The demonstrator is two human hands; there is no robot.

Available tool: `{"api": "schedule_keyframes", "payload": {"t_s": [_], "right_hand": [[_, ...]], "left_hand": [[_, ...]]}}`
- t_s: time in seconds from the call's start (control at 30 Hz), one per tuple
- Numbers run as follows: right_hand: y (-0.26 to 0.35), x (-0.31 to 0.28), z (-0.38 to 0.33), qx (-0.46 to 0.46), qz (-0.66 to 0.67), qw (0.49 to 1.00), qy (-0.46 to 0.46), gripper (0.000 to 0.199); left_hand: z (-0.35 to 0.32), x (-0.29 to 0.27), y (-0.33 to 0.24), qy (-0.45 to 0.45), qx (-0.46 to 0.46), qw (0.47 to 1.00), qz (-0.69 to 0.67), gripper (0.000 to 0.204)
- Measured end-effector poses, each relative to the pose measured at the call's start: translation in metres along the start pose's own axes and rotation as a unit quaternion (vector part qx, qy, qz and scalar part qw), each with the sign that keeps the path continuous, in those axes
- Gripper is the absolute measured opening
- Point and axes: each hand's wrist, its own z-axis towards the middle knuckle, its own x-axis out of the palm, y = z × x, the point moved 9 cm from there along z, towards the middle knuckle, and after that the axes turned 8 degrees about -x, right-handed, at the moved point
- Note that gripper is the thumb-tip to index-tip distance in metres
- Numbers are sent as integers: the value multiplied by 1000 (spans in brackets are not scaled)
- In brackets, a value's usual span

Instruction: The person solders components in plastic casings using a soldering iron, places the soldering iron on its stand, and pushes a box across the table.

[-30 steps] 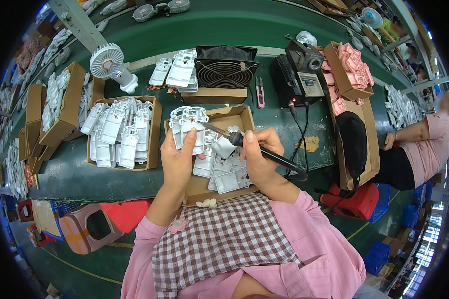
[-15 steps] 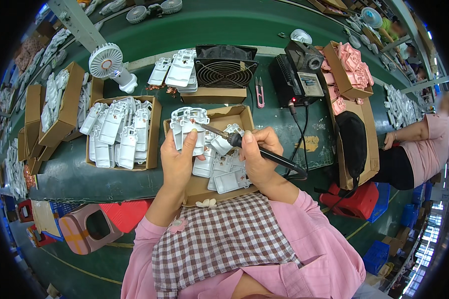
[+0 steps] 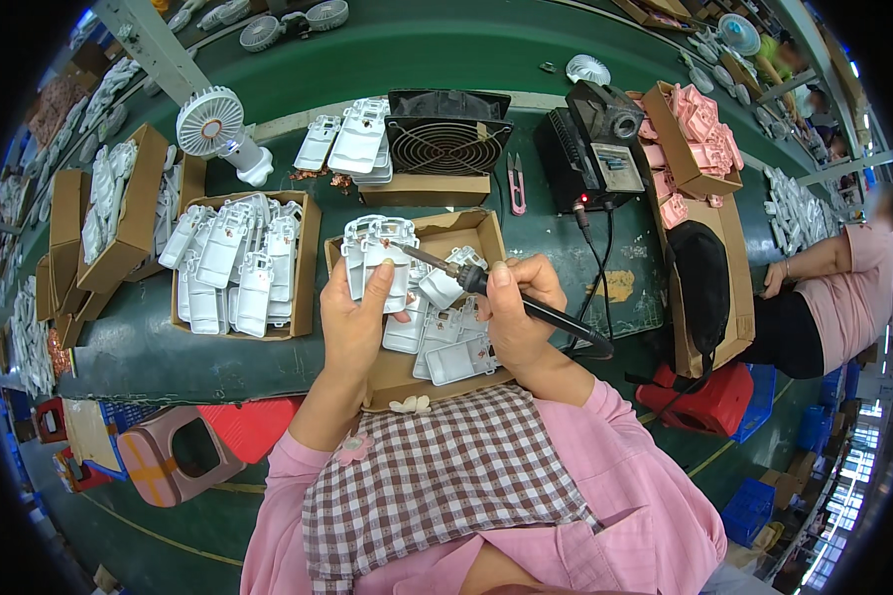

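Broadly, taking the held casing as the clock's centre, the green bench spreads on all sides. An open box sits below the hands, with loose casings lying in it at about five o'clock. Another box, crowded with similar white pieces, stands at nine o'clock. Toward two o'clock is the black station, its small red light lit; beyond it, nearer three, a box is heaped with pink parts. A black bag lies at three o'clock. A black vent fan stands at one o'clock, and a stack of white pieces rests beside it at twelve. The white fan is between ten and eleven.

The left hand has its fingers clamped on the white casing, thumb on its face, above the open box; whether one piece or several overlap there, I cannot tell. The right hand, at four o'clock, has its fingers wrapped around the iron, which points toward ten. Pink-handled snips lie at two o'clock. Smallest, the iron's tip meets or nearly meets a coppery spot near the casing's top; contact is unclear.
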Motion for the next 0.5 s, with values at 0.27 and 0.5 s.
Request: {"api": "schedule_keyframes", "payload": {"t_s": [0.27,0.5], "right_hand": [[-2,0,0,15,4,1000,-5,18],[-1,1,0,14,10,1000,-1,18]], "left_hand": [[0,1,4,8,-13,1000,8,22],[-1,2,5,13,-10,1000,19,22]]}}
